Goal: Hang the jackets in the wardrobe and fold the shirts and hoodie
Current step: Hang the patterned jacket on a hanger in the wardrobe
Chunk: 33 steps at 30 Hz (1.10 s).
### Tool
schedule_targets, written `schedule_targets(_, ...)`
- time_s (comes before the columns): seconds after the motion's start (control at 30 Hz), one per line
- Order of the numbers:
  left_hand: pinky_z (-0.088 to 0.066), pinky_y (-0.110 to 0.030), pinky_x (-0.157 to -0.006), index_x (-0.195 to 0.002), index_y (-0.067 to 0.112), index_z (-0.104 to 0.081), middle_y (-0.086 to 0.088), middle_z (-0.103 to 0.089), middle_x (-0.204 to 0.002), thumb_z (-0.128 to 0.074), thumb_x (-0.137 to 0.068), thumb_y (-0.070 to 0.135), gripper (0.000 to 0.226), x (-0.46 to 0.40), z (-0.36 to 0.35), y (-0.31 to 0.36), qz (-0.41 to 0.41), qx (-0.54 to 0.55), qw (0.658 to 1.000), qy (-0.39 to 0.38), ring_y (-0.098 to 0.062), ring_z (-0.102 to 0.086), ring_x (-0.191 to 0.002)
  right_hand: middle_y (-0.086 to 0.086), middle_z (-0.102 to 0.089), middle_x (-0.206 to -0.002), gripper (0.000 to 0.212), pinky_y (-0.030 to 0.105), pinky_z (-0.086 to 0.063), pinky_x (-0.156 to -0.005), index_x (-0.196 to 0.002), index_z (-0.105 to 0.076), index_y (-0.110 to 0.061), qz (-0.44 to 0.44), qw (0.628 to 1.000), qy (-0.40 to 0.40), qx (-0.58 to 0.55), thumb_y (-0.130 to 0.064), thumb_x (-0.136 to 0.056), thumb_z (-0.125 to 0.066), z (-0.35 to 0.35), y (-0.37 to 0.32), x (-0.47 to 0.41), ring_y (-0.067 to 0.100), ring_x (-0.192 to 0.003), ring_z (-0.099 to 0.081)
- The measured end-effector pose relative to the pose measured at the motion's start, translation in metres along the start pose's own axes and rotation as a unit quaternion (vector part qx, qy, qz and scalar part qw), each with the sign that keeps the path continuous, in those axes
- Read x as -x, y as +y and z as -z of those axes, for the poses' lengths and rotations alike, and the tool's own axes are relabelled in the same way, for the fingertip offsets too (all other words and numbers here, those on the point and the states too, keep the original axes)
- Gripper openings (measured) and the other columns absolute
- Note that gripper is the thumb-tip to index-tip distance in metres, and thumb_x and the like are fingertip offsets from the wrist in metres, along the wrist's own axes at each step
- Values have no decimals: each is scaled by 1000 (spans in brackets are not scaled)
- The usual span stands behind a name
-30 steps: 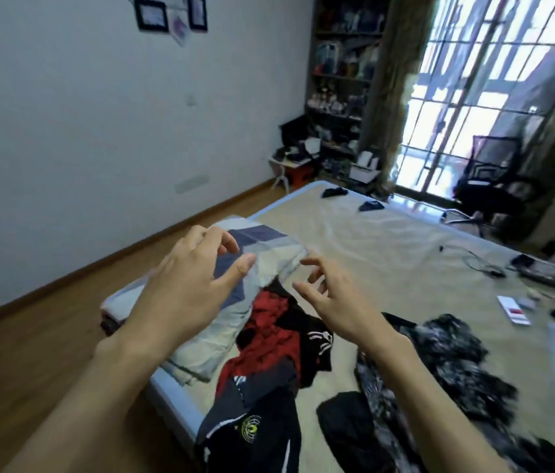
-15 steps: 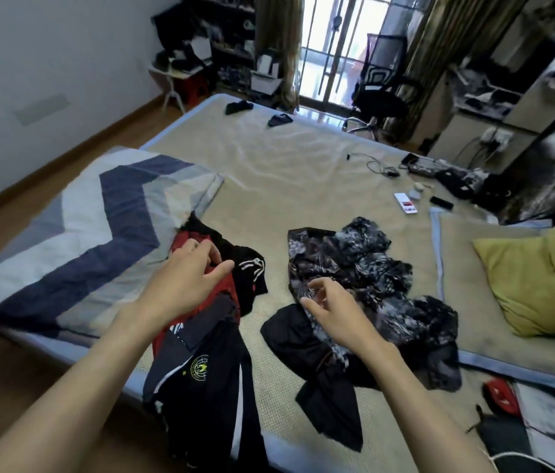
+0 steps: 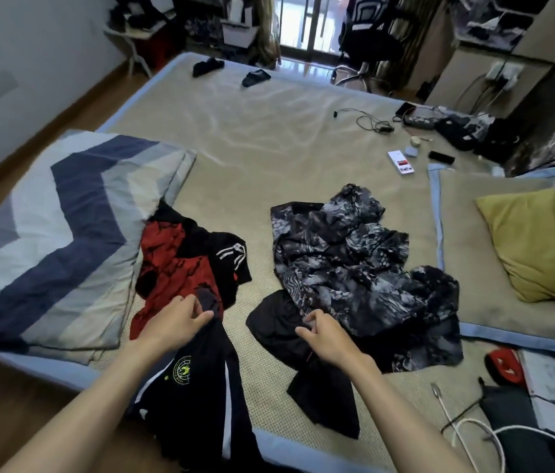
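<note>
Jackets and shirts lie in two heaps on the bed. Your left hand, fingers loosely curled, touches the navy crest jacket hanging off the 6 o'clock edge; whether it pinches cloth is unclear. Your right hand, apart from the left, curls over the black garment. Red shirt at 11 o'clock of your left hand, patterned jacket at 1 o'clock of your right.
</note>
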<state>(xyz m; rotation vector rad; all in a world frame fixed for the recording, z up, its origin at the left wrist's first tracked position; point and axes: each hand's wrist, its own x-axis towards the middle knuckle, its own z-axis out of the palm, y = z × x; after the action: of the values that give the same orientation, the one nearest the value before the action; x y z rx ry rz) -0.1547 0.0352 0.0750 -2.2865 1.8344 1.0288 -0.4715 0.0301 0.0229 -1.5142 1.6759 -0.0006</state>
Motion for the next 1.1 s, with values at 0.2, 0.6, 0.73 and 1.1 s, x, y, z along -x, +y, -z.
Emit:
schedule_targets(0.2,-43,-37,-71,-82,24,-54,0,-58,-90,-60,-94,50,30,-36,-17,45,-40,-8,999,-36,-15,-58,-81,5,-62,-119,35,36,-46,-91,-111,-51,-17,-76,997,-3,-7,-48,-97,-60,23,56,-6,23,-113,-58)
schedule_targets(0.6,-49,-40,-90,-92,25,-51,4,-50,-98,-54,-98,51,26,-90,-63,91,-97,-76,984,-132,-21,-59,-96,13,-48,-143,62,46,-46,-102,-138,-42,-6,-158,985,27,58,-53,-98,-56,18,91,-67,34,-131,-49)
schedule_targets(0.73,-50,-44,-91,-96,23,-50,1,-53,-105,-51,-98,50,27,-114,-91,90,-115,-96,978,-142,-23,-60,-100,11,-43,-153,76,47,-40,-110,-153,-31,-8,-178,981,52,61,-54,-98,-56,10,82,-127,33,-141,-42)
schedule_targets(1.1,-49,-45,-92,-107,22,-49,0,-55,-111,-46,-100,47,26,-158,-119,76,-145,-125,973,-128,-24,-60,-105,14,-69,-110,26,42,-44,-80,-113,-59,-12,-178,961,206,-43,-27,-109,-38,-23,106,-178,38,-107,-63)
